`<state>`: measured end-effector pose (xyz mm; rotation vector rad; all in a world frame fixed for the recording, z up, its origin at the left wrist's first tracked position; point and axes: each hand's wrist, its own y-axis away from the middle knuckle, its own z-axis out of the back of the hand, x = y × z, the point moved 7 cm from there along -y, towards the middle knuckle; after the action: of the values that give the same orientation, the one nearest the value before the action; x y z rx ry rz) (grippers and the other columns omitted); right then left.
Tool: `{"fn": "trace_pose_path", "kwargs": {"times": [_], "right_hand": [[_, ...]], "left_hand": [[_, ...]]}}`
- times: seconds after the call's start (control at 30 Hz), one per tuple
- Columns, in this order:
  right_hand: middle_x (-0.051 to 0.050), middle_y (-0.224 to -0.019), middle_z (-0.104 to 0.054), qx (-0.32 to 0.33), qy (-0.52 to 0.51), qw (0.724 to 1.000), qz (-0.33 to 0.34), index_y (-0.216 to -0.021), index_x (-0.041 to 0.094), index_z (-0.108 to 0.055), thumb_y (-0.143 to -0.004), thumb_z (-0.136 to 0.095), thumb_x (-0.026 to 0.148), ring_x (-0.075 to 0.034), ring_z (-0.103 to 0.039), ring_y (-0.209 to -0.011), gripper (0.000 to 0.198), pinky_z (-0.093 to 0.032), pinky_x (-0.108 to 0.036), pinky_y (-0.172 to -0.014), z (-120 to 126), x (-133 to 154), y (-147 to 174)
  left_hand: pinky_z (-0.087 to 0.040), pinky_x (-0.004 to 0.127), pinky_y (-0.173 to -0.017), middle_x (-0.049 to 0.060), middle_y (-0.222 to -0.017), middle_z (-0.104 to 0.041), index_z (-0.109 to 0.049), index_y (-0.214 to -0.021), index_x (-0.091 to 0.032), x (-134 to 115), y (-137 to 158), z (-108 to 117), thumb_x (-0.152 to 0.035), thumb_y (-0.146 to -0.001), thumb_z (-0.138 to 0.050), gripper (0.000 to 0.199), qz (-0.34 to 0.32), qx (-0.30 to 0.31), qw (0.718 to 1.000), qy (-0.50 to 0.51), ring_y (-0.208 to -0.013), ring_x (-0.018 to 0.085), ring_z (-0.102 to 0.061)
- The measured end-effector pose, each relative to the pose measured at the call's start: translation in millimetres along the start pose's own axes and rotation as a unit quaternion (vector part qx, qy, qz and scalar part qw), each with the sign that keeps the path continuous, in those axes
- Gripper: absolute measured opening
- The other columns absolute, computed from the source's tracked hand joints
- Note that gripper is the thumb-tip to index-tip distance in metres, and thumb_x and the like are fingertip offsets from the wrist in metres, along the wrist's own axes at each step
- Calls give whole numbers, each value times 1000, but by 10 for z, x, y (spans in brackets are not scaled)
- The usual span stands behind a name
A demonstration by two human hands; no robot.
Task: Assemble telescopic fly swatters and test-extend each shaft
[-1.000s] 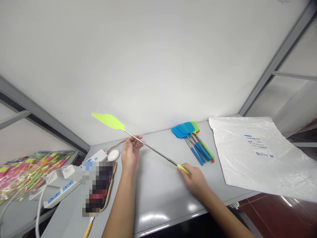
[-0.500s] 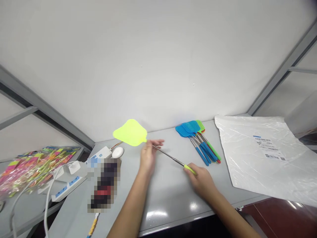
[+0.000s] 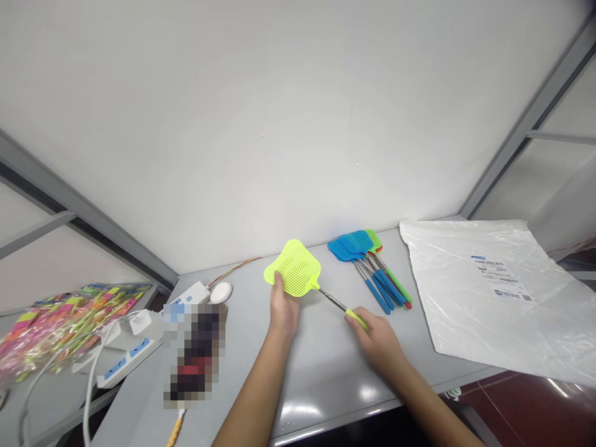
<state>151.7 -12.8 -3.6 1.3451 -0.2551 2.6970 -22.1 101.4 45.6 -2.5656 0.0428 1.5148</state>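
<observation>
A yellow-green fly swatter (image 3: 298,268) with a perforated head and a telescopic metal shaft is held between both hands above the grey table. My left hand (image 3: 284,310) grips the lower left edge of its head, thumb on top and the other fingers underneath, out of sight. Around the yellow grip at the other end, my right hand (image 3: 376,335) is closed. To the right lies a pile of fly swatters (image 3: 372,273), mostly blue, with green and red ones among them.
A white plastic mailing bag (image 3: 493,298) with a label covers the table's right side. On the left are a white power strip (image 3: 128,360), a round white disc (image 3: 221,292), a blurred-out object (image 3: 198,354) and colourful plastic-wrapped packs (image 3: 60,323). A white wall (image 3: 298,124) stands behind.
The swatter's metal shaft has become much shorter, and its head has come right, closer to my right hand. My left hand has shifted from the shaft's neck onto the head.
</observation>
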Motion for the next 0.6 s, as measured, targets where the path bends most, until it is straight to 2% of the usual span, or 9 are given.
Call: {"fn": "trace_pose_path", "kwargs": {"times": [0.1,0.2,0.3,0.4,0.5,0.6], "right_hand": [[-1,-63,-61,13,11,1000,6,-80,24,-59,-92,-36,55,-18,-56,-60,41,-34,-26,-58,-16,20,-1],[-1,-65,-63,20,38,999,12,-82,24,-60,-93,-36,53,-18,-58,-62,39,-33,-26,-58,-24,31,-9],[0,-60,-60,5,62,998,10,-80,24,-59,-94,-34,52,-18,-56,-59,40,-31,-26,-57,-5,23,-27],[0,-60,-59,-8,46,999,11,-80,23,-60,-94,-33,52,-17,-55,-58,41,-30,-25,-57,7,28,-42],[-1,-65,-62,0,14,1000,23,-84,23,-61,-94,-34,52,-17,-57,-61,41,-32,-25,-58,-9,60,-45],[0,-64,-61,-3,14,1000,24,-83,22,-61,-94,-34,52,-16,-56,-60,42,-33,-25,-57,-6,75,-36]], "left_hand": [[-49,31,-84,7,-111,-66,-64,-106,-21,-120,-87,283,-54,-82,-60,41,-26,-97,995,14,-101,19,-62],[-50,30,-81,5,-96,-69,-67,-94,-17,-114,-129,367,-46,-77,-70,33,-17,-103,994,-4,-88,17,-65],[-49,32,-83,6,-93,-70,-68,-91,-14,-31,-110,299,-43,-74,-73,34,-7,-90,996,-20,-88,18,-66],[-48,32,-88,8,-105,-69,-69,-98,-14,69,-53,130,-39,-72,-76,37,0,-65,998,-21,-97,20,-64],[-49,35,-89,8,-109,-68,-67,-104,-17,157,3,-18,-39,-75,-73,36,19,-44,999,-5,-98,20,-65],[-49,36,-88,8,-109,-68,-66,-104,-17,198,30,-67,-39,-77,-72,35,31,-40,999,4,-96,20,-65]]}}
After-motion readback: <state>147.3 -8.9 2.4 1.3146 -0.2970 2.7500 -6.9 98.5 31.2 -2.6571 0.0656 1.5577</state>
